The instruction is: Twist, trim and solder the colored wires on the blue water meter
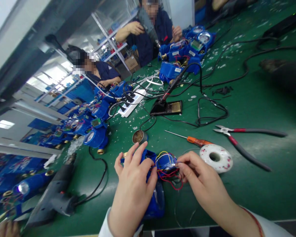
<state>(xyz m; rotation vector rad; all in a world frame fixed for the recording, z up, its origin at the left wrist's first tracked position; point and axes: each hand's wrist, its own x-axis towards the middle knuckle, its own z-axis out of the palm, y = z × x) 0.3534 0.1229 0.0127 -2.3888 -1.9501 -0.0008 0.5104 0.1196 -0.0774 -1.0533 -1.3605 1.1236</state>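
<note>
A blue meter housing (156,200) lies on the green table near its front edge, with red, yellow, white and black wires (168,161) coming out of its open part. My left hand (135,181) rests over the housing's left side, its fingers bent and gripping the blue body. At the wires' right end, my right hand (197,174) is closed in a pinch at the housing's edge; what lies between its fingertips is too small to tell. Close beyond that hand are a white solder spool (223,158) and an orange-handled screwdriver (198,141).
Red-handled cutters (239,141) lie at the right. A soldering iron in its stand (162,107), a small round tin (139,136) and a white power strip (132,102) stand farther back. A heat gun (54,194) lies left. Blue meters (96,136) and two people are beyond.
</note>
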